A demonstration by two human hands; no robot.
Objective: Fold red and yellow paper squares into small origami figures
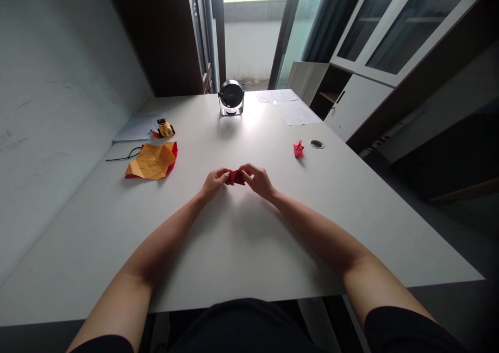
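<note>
Between my two hands is a small folded piece of dark red paper, creased into a pointed shape. My left hand pinches its left end between thumb and fingers. Its right end is gripped the same way by my right hand. Both hands are just above the middle of the white table, and the fingers partly cover the paper. To the right lies a finished-looking red origami piece. Creased sheets of orange and red paper lie to the left.
A round black device on a stand is at the table's far side. Papers lie at the back right, near a round cable hole. Back left are a yellow toy, a black cable tie and a sheet beside the wall.
</note>
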